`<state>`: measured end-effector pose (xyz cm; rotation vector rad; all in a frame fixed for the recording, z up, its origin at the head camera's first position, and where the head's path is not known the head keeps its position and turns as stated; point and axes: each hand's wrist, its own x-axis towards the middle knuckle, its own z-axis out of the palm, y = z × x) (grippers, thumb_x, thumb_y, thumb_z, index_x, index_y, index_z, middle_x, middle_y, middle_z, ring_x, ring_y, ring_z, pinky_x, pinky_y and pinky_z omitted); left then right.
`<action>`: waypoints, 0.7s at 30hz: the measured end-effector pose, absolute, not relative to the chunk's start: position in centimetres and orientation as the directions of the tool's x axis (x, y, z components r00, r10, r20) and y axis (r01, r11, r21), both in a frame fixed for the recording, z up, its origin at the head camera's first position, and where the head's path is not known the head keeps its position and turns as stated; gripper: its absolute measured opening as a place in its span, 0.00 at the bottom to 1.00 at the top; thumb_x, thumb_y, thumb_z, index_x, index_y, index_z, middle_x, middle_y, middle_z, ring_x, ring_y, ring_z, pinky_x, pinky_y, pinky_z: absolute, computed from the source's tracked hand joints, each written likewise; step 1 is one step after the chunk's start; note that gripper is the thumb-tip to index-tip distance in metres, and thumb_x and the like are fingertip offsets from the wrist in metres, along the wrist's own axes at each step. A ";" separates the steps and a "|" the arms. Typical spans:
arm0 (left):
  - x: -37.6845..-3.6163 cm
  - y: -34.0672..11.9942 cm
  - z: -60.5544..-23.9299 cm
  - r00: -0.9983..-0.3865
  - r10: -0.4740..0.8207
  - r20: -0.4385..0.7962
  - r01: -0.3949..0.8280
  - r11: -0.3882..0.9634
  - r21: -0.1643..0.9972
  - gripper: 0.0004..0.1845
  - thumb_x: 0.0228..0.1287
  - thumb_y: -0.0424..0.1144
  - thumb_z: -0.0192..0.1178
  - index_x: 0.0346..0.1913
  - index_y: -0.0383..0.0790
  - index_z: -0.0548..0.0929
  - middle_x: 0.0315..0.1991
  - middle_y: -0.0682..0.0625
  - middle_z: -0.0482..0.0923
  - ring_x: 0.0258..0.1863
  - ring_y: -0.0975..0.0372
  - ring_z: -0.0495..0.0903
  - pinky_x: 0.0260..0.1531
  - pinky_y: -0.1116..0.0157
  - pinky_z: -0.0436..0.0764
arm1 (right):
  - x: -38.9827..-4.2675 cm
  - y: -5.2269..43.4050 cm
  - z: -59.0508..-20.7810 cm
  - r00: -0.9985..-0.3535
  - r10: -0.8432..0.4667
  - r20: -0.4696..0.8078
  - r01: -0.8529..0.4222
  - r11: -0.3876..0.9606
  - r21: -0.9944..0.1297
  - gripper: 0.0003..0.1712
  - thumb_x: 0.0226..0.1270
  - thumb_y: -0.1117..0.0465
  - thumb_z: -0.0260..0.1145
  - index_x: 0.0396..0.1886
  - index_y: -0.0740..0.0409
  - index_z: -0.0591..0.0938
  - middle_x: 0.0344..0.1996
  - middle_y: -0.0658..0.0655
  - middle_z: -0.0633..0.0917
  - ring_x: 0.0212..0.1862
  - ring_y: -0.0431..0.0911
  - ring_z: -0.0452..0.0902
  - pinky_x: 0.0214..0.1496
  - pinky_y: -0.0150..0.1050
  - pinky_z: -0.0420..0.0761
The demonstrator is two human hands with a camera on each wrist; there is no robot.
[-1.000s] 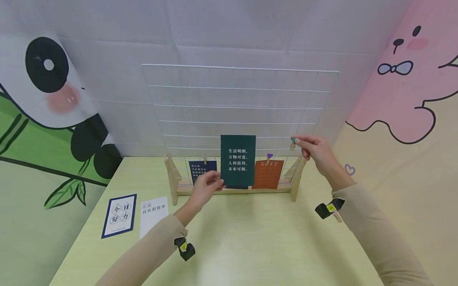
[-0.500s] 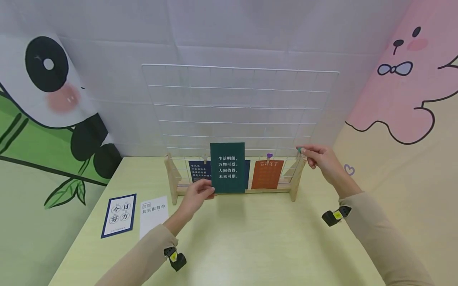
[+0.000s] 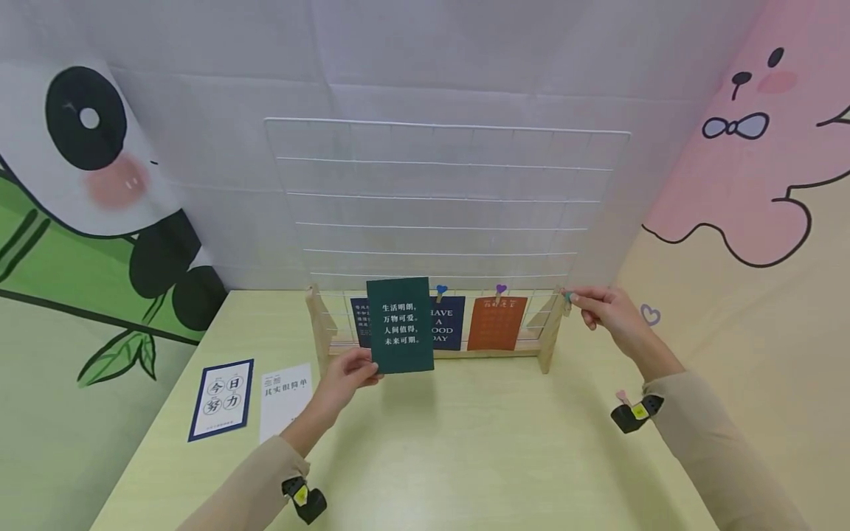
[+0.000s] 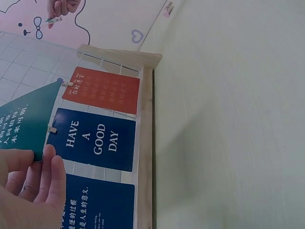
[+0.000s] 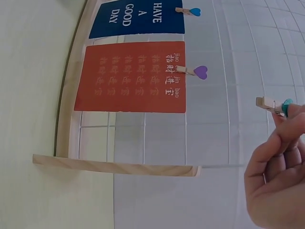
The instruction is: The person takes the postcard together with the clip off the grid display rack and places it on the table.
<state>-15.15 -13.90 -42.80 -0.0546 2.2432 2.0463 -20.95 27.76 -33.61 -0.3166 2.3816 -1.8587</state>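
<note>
My left hand (image 3: 348, 372) pinches the lower left corner of a dark green card (image 3: 400, 324) with white Chinese text, holding it upright in front of the wire grid (image 3: 445, 199); the same green card (image 4: 24, 124) shows in the left wrist view. My right hand (image 3: 600, 306) pinches a small wooden clothespin (image 3: 567, 301) with a teal top, at the grid's right post; that clothespin (image 5: 271, 105) is clear in the right wrist view. Clipped to the grid's bottom row are a blue "HAVE A GOOD DAY" card (image 3: 448, 323), an orange card (image 3: 496, 323) and a dark blue card (image 3: 360, 318), partly hidden.
The grid stands in a wooden base (image 3: 438, 355) at the back of a pale yellow table (image 3: 465, 450). Two cards lie flat at the left: a blue-bordered one (image 3: 222, 398) and a white one (image 3: 285, 398). Cartoon wall panels close in both sides.
My left hand has lowered the green card down and to the left, uncovering the "HAVE A GOOD DAY" card. My right hand has dropped with the clothespin to the grid's right post.
</note>
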 end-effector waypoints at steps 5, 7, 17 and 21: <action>-14.8 -14.7 -43.4 -0.991 0.031 -0.128 -0.125 0.084 0.989 0.11 0.60 0.27 0.53 0.45 0.27 0.73 0.31 0.42 0.75 0.33 0.53 0.79 0.37 0.62 0.78 | -20.9 28.3 -34.4 -0.974 -0.224 0.036 -0.098 0.274 -0.957 0.22 0.64 0.58 0.56 0.52 0.71 0.72 0.15 0.49 0.70 0.19 0.37 0.63 0.21 0.29 0.67; -14.6 -15.0 -43.7 -0.989 0.030 -0.144 -0.141 0.087 0.986 0.11 0.60 0.27 0.53 0.45 0.27 0.72 0.31 0.42 0.75 0.33 0.53 0.79 0.37 0.62 0.78 | -20.8 28.6 -34.7 -0.976 -0.217 0.021 -0.085 0.289 -0.954 0.24 0.64 0.57 0.56 0.52 0.73 0.71 0.15 0.49 0.70 0.19 0.38 0.64 0.22 0.29 0.67; -13.5 -16.7 -45.3 -0.979 0.054 -0.196 -0.190 0.103 0.976 0.11 0.61 0.28 0.52 0.46 0.26 0.71 0.32 0.42 0.77 0.33 0.54 0.79 0.37 0.62 0.78 | -20.5 30.1 -36.1 -0.977 -0.212 -0.033 -0.039 0.326 -0.944 0.23 0.65 0.57 0.55 0.50 0.74 0.70 0.16 0.48 0.70 0.20 0.37 0.64 0.24 0.30 0.68; -13.1 -17.4 -46.2 -0.972 0.053 -0.227 -0.222 0.094 0.971 0.12 0.61 0.29 0.52 0.46 0.26 0.71 0.32 0.42 0.78 0.32 0.55 0.79 0.37 0.62 0.78 | -20.5 30.7 -36.6 -0.978 -0.200 -0.060 -0.010 0.332 -0.943 0.22 0.65 0.56 0.55 0.50 0.71 0.72 0.16 0.48 0.70 0.20 0.37 0.64 0.24 0.30 0.68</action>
